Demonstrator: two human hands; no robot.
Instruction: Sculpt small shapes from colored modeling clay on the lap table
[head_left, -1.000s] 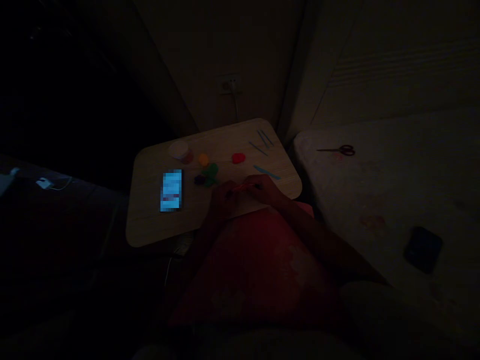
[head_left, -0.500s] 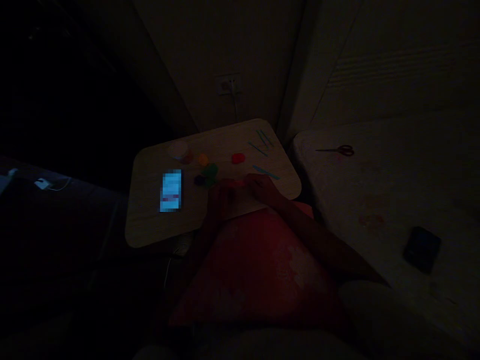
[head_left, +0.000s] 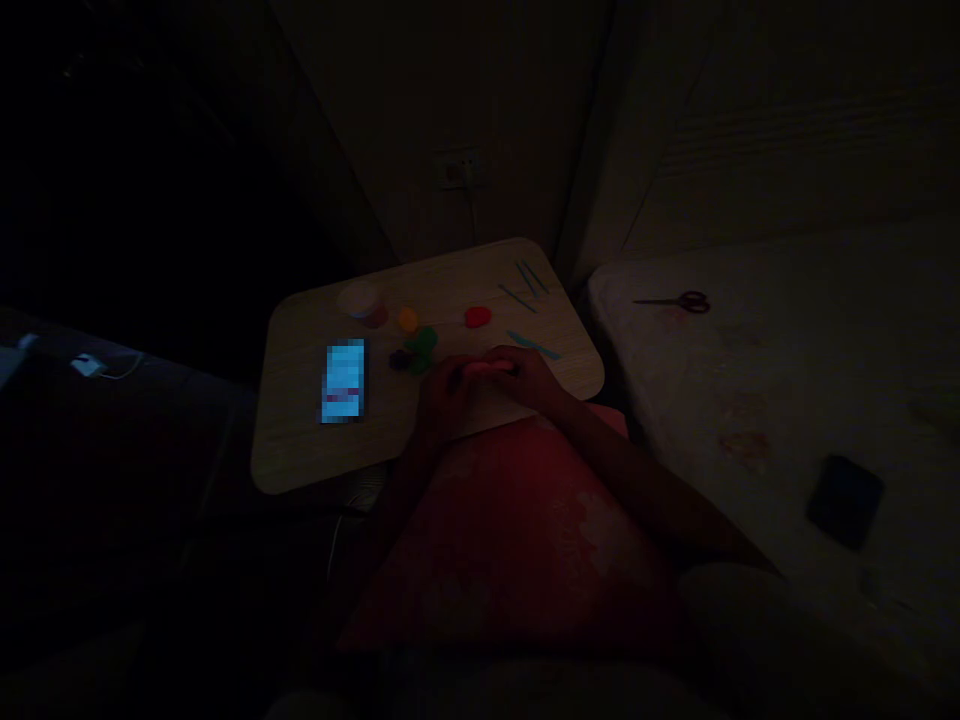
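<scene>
In dim light, my left hand and my right hand meet over the near edge of a small wooden table. Their fingers are closed on a pinkish-red piece of modelling clay stretched between them. Just beyond lies a brighter red lump of clay. Left of my hands sit a green lump, a dark purple lump and an orange lump. A teal modelling knife lies beyond my right hand. Finger details are lost in the dark.
A lit phone lies on the table's left part, a tub behind it. Several thin sticks lie at the back right. On the pale surface to the right are scissors and a dark box-like object. A wall socket has a cable.
My hands have come slightly closer together, and the pinkish-red clay between them looks shorter and bent. The things on the table have stayed put.
</scene>
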